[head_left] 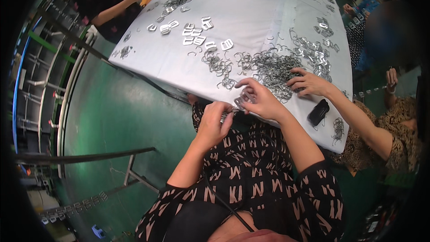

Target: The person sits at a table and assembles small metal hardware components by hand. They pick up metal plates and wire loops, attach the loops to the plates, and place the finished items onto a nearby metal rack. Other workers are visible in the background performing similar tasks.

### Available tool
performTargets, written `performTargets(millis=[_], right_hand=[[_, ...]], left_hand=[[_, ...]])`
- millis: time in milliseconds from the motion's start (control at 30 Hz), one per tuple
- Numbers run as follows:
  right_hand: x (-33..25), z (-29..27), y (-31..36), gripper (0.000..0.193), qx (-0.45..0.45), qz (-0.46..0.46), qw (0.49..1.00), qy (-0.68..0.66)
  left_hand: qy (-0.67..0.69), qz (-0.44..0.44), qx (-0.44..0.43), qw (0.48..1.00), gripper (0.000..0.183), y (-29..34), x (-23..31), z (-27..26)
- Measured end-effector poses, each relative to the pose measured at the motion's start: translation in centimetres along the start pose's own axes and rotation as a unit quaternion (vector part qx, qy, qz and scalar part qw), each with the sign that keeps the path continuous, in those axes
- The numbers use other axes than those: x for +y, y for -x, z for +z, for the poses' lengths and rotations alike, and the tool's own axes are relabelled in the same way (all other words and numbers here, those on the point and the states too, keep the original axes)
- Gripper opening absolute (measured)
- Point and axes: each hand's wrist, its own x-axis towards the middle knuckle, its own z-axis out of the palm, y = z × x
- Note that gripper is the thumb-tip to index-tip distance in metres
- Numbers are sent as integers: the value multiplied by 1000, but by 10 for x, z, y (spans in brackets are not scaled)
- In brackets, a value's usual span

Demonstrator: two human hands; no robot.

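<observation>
Just off the near edge of the table, my left hand (214, 123) is closed, its fingertips pinched on small metal pieces (224, 116) partly hidden by the fingers. Close beside it on the right, my right hand (264, 101) grips grey metal buckles (244, 100) between thumb and fingers. The two hands nearly meet at the fingertips. Beyond them a heap of small curved wire hooks (273, 69) spreads over the white tabletop (251, 22). Several flat silver slide buckles (192, 33) lie farther back on the left.
A co-worker's hand (309, 82) reaches into the hook heap from the right. Nearby lies a black object (318, 112) beside a small pile of hooks (338, 130). Another person (107, 6) stands at the far left. A metal rail (85, 157) with hanging buckles (80, 207) runs at lower left.
</observation>
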Motion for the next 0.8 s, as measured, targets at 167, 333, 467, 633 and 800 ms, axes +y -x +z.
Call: performTargets(millis=[167,333,467,633,800], right_hand=[[3,2,16,49,25,-76,984,160],[-12,4,25,53,13,-70,970,233],[-18,7,27,55,13,-77,963,258],[-3,13,32,47,95,-131,965,208],[11,27,39,35,166,-152,970,94]], left_hand=[[-26,47,-50,997,17,-2,3,9],[-21,34,-32,999,17,2,6,15],[-29,13,-33,999,17,4,4,16],[17,-25,-4,1000,14,6,5,19],[85,-56,-6,995,12,7,1,16]])
